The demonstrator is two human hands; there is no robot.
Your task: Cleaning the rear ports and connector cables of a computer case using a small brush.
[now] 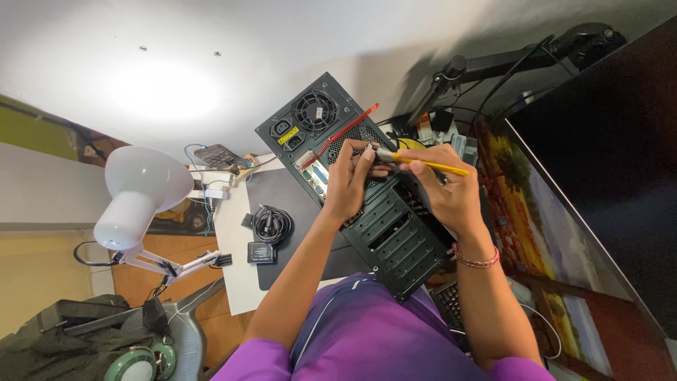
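My right hand (451,197), with a red bracelet at the wrist, holds a small yellow-handled brush (431,166) by its handle. My left hand (349,180) pinches the brush's metal ferrule and bristle end (381,153). Both hands hover over a black computer case (384,229) that lies tilted on the desk, its rear panel with the fan grille (315,111) and ports facing away from me. A red strip (340,134) runs across the case just beyond my left fingers.
A white desk lamp (137,194) stands at the left. A coiled black cable (271,224) and a small black adapter (261,252) lie on the grey mat (282,190). A keyboard (449,305) sits near me. A monitor (564,212) on an arm (493,67) fills the right.
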